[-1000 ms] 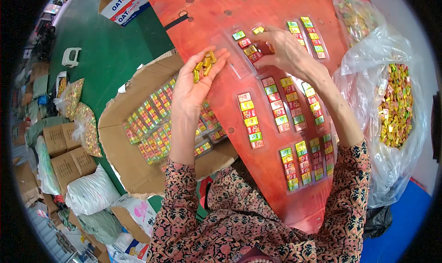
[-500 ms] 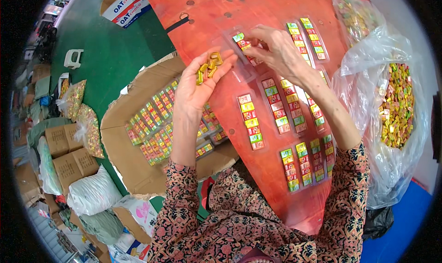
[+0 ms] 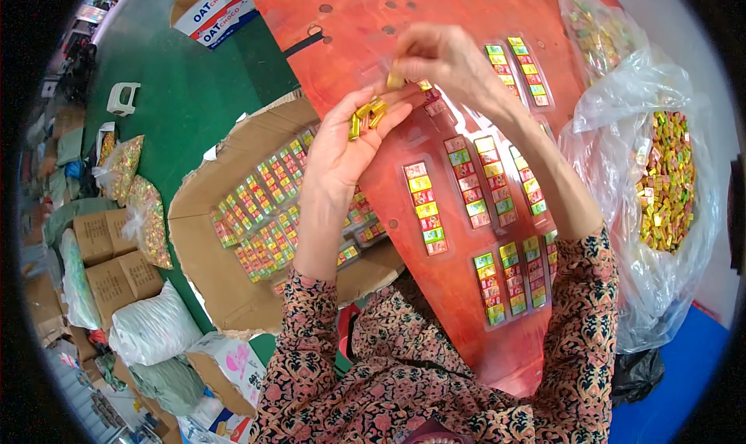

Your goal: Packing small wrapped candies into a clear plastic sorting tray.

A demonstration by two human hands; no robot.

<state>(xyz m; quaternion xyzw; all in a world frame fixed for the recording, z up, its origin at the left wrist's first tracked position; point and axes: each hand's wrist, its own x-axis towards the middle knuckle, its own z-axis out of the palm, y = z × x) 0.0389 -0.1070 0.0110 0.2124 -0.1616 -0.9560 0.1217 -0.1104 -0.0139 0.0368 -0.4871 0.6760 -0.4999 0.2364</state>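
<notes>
Far left, pale plastic sacks [image 3: 155,325] are slumping beside stacked cartons [image 3: 114,252]. An open cardboard box [image 3: 203,285] is holding filled trays [image 3: 268,191] below the edge of a red-orange table [image 3: 458,1]. A worker's left hand [image 3: 350,137] is cradling several gold-wrapped pieces [image 3: 368,118] in an unclenched, upturned palm. The right hand [image 3: 443,59] is pinching a single gold piece [image 3: 395,80] just above those fingers. Strips of colorful pieces [image 3: 426,208] are lying across the table, while a clear plastic bag [image 3: 614,133] is bulging with more at right.
</notes>
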